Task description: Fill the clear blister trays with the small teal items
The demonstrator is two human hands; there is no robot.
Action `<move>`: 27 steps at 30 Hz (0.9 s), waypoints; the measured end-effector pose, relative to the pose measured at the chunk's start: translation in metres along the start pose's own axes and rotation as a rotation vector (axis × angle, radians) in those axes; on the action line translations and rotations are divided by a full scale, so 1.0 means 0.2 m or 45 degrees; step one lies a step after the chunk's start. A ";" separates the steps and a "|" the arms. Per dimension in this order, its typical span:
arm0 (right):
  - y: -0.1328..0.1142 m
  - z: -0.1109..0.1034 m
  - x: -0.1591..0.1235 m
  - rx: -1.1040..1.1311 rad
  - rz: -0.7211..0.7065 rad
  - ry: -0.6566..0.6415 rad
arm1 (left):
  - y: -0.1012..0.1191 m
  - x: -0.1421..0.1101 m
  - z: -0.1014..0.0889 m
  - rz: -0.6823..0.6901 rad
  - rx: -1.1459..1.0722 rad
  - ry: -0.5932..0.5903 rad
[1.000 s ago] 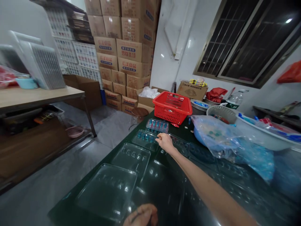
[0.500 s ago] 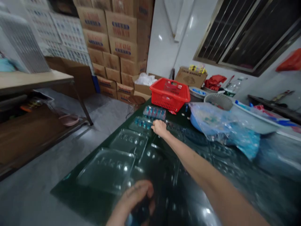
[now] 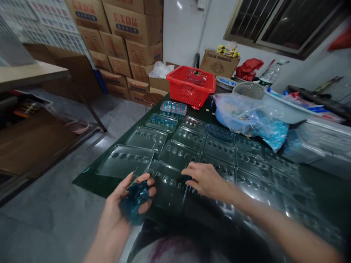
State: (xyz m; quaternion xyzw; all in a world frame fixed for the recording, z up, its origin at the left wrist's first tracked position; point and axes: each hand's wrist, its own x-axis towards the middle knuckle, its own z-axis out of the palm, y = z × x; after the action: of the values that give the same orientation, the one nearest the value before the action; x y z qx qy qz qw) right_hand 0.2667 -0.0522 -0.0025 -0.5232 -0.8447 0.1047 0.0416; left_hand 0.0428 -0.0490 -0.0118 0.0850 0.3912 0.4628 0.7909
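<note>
My left hand, at the near edge of the table, is cupped around a clump of shiny translucent blue pieces. To its right, my right hand hangs over the near trays with its fingertips pinched. A small dark-blue piece shows between those fingertips, partly hidden. Clear plastic trays with small moulded hollows lie in rows on the dark green table. Farther back, one tray holds a row of blue pieces. Behind it, another tray carries blue and pink ones.
A red plastic basket stands at the table's far end. Beside it sit a blue basin covered by a plastic bag, a grey strainer bowl and a pale tub. Stacked cardboard boxes and a stool are beyond.
My right hand has drawn back from the far blue-filled tray to the near trays. My left hand has turned and come up, showing its blue pieces. The view has shifted too.
</note>
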 end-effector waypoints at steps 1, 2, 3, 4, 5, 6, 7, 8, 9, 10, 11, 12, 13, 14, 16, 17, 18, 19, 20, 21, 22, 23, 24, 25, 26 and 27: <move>-0.01 0.02 -0.01 -0.056 0.004 -0.027 | -0.01 0.00 0.01 -0.042 -0.037 -0.024; -0.02 0.03 -0.01 -0.099 0.010 -0.044 | -0.02 -0.01 0.02 -0.077 -0.069 -0.047; -0.02 0.04 0.00 -0.130 0.021 -0.051 | -0.03 -0.01 0.03 -0.100 -0.094 -0.068; -0.03 0.05 0.01 -0.152 0.038 -0.043 | -0.04 -0.01 0.03 -0.112 -0.110 -0.085; -0.04 0.06 0.01 -0.170 0.061 -0.021 | -0.05 -0.01 0.03 -0.117 -0.115 -0.093; -0.04 0.08 0.02 -0.186 0.086 0.010 | -0.06 -0.01 0.02 -0.117 -0.113 -0.095; -0.05 0.10 0.02 -0.198 0.110 0.043 | -0.07 -0.01 0.01 -0.113 -0.106 -0.098; -0.05 0.12 0.02 -0.209 0.135 0.075 | -0.08 -0.01 0.01 -0.108 -0.095 -0.104; -0.06 0.15 0.01 -0.218 0.162 0.105 | -0.09 -0.01 0.00 -0.104 -0.080 -0.112; -0.06 0.18 0.01 -0.226 0.192 0.135 | -0.10 -0.01 0.00 -0.102 -0.061 -0.124; -0.06 0.20 0.00 -0.230 0.224 0.163 | -0.11 -0.01 0.00 -0.098 -0.038 -0.126; -0.06 0.23 -0.01 -0.226 0.252 0.189 | -0.12 0.00 0.01 -0.090 -0.011 -0.119; -0.06 0.25 -0.01 -0.210 0.265 0.210 | -0.13 0.00 0.02 -0.085 0.015 -0.102; -0.07 0.26 -0.01 -0.177 0.262 0.225 | -0.14 0.00 0.03 -0.079 0.039 -0.081; -0.07 0.26 -0.01 -0.046 0.227 0.252 | -0.16 0.02 0.06 -0.069 0.076 -0.051; -0.07 0.25 -0.01 0.062 0.214 0.277 | -0.17 0.02 0.07 -0.069 0.093 -0.045; -0.08 0.22 -0.01 0.215 0.221 0.305 | -0.18 0.03 0.08 -0.072 0.113 -0.043; -0.08 0.19 -0.01 0.418 0.246 0.329 | -0.19 0.05 0.08 -0.072 0.139 -0.041; -0.09 0.14 -0.01 0.667 0.274 0.334 | -0.20 0.06 0.08 -0.067 0.169 -0.038; -0.11 0.10 -0.01 0.941 0.293 0.319 | -0.21 0.07 0.08 -0.064 0.203 -0.040; -0.12 0.06 0.00 1.211 0.300 0.281 | -0.22 0.08 0.08 -0.059 0.236 -0.050; -0.13 0.02 0.00 1.449 0.301 0.220 | -0.22 0.10 0.07 -0.049 0.264 -0.068; -0.15 -0.01 0.00 1.634 0.302 0.149 | -0.22 0.11 0.06 -0.037 0.284 -0.094; -0.16 -0.03 0.01 1.763 0.312 0.090 | -0.23 0.12 0.05 -0.023 0.300 -0.124; -0.17 -0.03 0.02 1.848 0.336 0.053 | -0.23 0.13 0.04 -0.009 0.319 -0.151; -0.17 -0.03 0.03 1.908 0.366 0.037 | -0.23 0.13 0.03 0.003 0.341 -0.168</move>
State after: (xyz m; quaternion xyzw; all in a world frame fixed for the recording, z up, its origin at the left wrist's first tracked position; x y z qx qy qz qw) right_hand 0.2349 -0.0612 0.0105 -0.4613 -0.4709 0.6473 0.3826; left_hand 0.0843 -0.0519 -0.0452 0.2204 0.3966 0.4008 0.7959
